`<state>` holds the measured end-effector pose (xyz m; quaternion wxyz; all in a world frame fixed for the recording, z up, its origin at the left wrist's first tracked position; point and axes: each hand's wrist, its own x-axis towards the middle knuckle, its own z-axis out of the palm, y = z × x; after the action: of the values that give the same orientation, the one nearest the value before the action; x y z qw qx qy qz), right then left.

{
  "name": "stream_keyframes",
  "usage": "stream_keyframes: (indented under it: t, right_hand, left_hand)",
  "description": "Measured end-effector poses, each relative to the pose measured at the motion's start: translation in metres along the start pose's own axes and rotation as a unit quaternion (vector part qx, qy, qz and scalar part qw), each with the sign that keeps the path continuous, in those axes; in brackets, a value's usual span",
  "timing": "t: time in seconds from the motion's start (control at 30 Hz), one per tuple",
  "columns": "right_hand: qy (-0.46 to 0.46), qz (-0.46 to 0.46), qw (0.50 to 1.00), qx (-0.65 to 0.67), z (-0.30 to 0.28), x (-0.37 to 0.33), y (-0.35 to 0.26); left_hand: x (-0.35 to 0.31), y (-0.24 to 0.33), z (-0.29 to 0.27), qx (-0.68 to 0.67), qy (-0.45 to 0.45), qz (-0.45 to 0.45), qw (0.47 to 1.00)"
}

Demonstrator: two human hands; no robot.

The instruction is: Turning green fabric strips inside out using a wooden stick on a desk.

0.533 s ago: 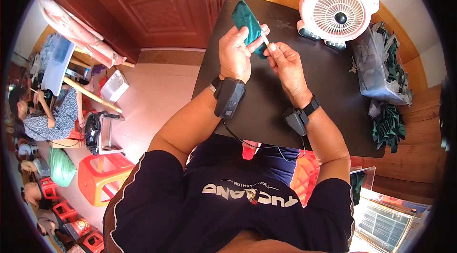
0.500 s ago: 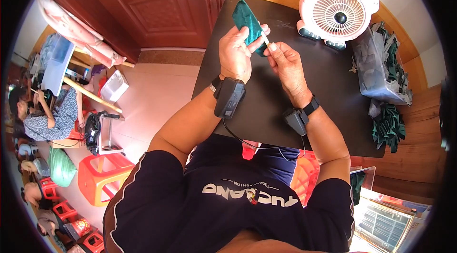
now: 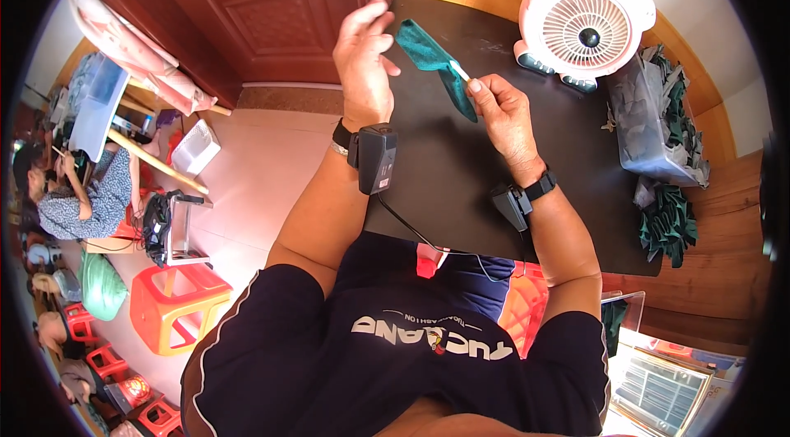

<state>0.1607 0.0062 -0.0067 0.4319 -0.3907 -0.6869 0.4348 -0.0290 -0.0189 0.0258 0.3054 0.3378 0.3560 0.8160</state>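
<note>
The green cloth strip (image 3: pixel 436 67) hangs over the black table (image 3: pixel 461 165), left of the white fan (image 3: pixel 586 21), pinched with a small white stick (image 3: pixel 458 69) in your right hand (image 3: pixel 502 112). Your left hand (image 3: pixel 362 62) is spread wide beside it, grasping nothing.

Materials and finishes — work surface and nearby items

Teal cloth (image 3: pixel 434 62): soft, matt fabric on a thin, smooth white stick (image 3: pixel 459 70). Table (image 3: pixel 461 165): black, matt top. Fan (image 3: pixel 586 21): smooth white plastic, slightly glossy. Door (image 3: pixel 263 1): carved, varnished reddish wood. Stool (image 3: pixel 177 305) — glossy orange plastic.
</note>
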Motion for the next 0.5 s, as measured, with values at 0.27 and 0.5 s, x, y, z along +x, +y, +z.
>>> stream_keyframes:
  t: [0.27, 0.5]
  right_hand:
    - [-0.038, -0.021, 0.999, -0.030, 0.000, -0.003, -0.007]
    - [-0.049, -0.026, 0.998, -0.023, -0.004, -0.003, -0.004]
  left_hand:
    - [0.003, -0.006, -0.006, -0.064, -0.152, -0.113, 0.980]
    - [-0.001, -0.002, -0.001, -0.053, -0.133, -0.093, 0.985]
